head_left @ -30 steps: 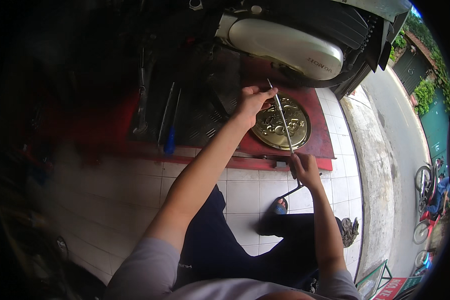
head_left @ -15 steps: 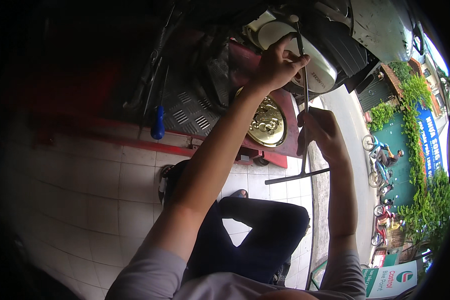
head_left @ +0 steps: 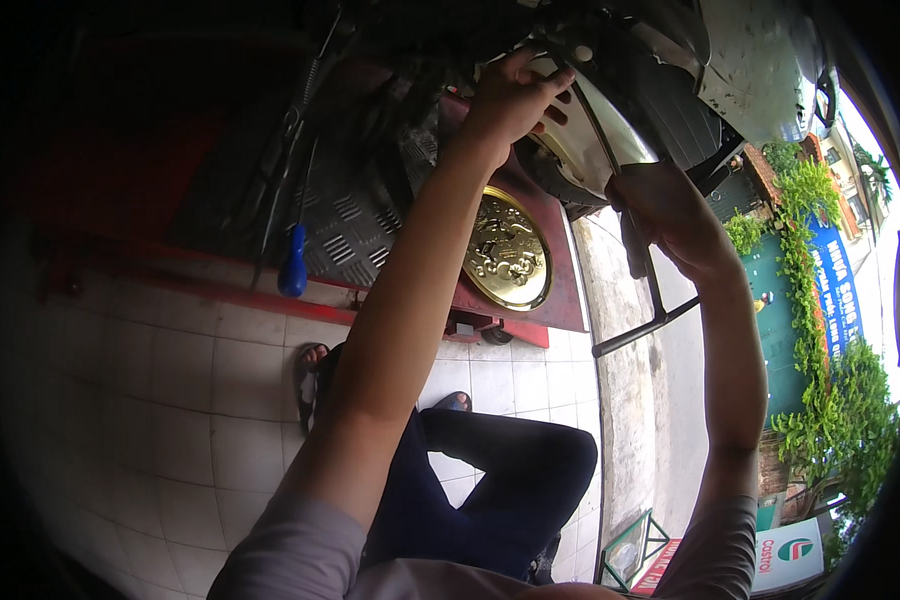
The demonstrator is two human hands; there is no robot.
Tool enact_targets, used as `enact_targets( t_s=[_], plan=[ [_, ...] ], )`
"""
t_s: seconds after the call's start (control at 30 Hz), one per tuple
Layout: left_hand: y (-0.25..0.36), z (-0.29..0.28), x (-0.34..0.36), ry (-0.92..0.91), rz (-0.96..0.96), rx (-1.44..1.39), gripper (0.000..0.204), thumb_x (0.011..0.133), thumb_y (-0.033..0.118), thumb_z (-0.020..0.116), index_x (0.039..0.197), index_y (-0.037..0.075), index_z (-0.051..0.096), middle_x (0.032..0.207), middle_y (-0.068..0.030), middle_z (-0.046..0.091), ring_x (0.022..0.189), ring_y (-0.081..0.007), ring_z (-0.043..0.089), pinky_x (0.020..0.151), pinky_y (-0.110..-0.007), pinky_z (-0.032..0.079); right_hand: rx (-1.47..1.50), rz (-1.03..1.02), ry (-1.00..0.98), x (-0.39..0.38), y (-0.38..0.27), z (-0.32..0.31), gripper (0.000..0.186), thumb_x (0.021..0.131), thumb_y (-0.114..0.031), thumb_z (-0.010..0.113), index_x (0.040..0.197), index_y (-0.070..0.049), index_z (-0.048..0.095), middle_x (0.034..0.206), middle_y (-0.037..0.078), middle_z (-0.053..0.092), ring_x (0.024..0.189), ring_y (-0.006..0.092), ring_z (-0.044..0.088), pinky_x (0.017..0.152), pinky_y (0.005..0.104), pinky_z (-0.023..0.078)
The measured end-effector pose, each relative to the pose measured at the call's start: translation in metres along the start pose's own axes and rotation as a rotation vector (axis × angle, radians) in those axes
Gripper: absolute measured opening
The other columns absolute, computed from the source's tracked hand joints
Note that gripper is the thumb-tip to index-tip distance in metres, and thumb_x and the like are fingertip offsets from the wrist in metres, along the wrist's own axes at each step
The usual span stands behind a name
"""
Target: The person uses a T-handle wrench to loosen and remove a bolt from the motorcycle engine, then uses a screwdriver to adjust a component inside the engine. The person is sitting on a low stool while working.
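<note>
My right hand is closed round the shaft of a metal T-handle wrench, whose crossbar hangs below the fist. The shaft slants up and left to the side of a motorbike engine with a pale rounded cover. Close to the shaft's upper part is my left hand, fingers apart and partly bent, beside the cover. Whether its fingertips touch the shaft or engine cannot be made out. The wrench's far end is lost in shadow. Below the engine sits a round gold-coloured metal tray with small parts in it.
The tray rests on a red lift platform with dark tread plate. A blue-handled screwdriver and other long tools hang at its left. Light floor tiles lie below, with a street at the right.
My right hand has moved up and right, tilting the wrench more. My left hand has shifted up and left, drawing away from the shaft. The whole view has also shifted slightly.
</note>
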State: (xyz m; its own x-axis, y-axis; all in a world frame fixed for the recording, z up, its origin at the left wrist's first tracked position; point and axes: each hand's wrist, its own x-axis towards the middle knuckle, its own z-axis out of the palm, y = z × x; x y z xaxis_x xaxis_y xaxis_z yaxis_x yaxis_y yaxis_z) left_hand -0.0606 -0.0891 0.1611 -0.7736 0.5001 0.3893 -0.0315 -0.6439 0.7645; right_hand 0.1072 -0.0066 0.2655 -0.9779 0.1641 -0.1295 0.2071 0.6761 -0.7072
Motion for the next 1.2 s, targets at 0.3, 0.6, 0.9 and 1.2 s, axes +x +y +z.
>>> enact_targets(
  t_s=[0.3,0.6,0.9,1.2],
  plan=[
    [-0.004,0.006,0.008,0.028,-0.013,-0.043,0.033,0.087,0.029,0.066,0.115,0.014,0.061,0.085,-0.0022,0.068,0.065,-0.0115,0.066,0.055,-0.025,0.045,0.074,0.087,0.006,0.0,-0.019,-0.015,0.026,0.095,-0.015,0.051,0.08,0.006,0.057,0.051,0.006,0.054,0.036,0.013,0.054,0.035,0.0236,0.044],
    [-0.005,0.014,0.01,0.075,-0.026,-0.156,0.037,0.087,0.026,0.066,0.119,0.01,0.057,0.079,-0.0047,0.069,0.06,-0.013,0.066,0.05,-0.025,0.045,-0.066,0.112,-0.037,0.002,-0.041,-0.014,0.027,0.094,-0.012,0.048,0.075,0.006,0.056,0.045,0.008,0.053,0.034,0.0151,0.054,0.033,0.0234,0.042],
    [-0.009,0.009,0.012,0.099,-0.041,-0.236,0.047,0.085,0.028,0.067,0.126,0.008,0.054,0.079,-0.0047,0.068,0.059,-0.0122,0.065,0.047,-0.024,0.043,-0.155,0.181,-0.011,0.007,-0.052,0.001,0.029,0.093,-0.012,0.048,0.07,0.005,0.054,0.046,0.012,0.055,0.034,0.0173,0.055,0.033,0.0235,0.043],
    [-0.005,0.009,0.01,0.107,-0.057,-0.229,0.043,0.086,0.028,0.066,0.123,0.01,0.057,0.079,-0.0018,0.068,0.06,-0.0095,0.064,0.051,-0.022,0.043,-0.159,0.188,0.041,0.01,-0.052,0.006,0.028,0.094,-0.013,0.049,0.075,0.006,0.056,0.047,0.011,0.055,0.035,0.0167,0.056,0.034,0.0229,0.043]
  ],
)
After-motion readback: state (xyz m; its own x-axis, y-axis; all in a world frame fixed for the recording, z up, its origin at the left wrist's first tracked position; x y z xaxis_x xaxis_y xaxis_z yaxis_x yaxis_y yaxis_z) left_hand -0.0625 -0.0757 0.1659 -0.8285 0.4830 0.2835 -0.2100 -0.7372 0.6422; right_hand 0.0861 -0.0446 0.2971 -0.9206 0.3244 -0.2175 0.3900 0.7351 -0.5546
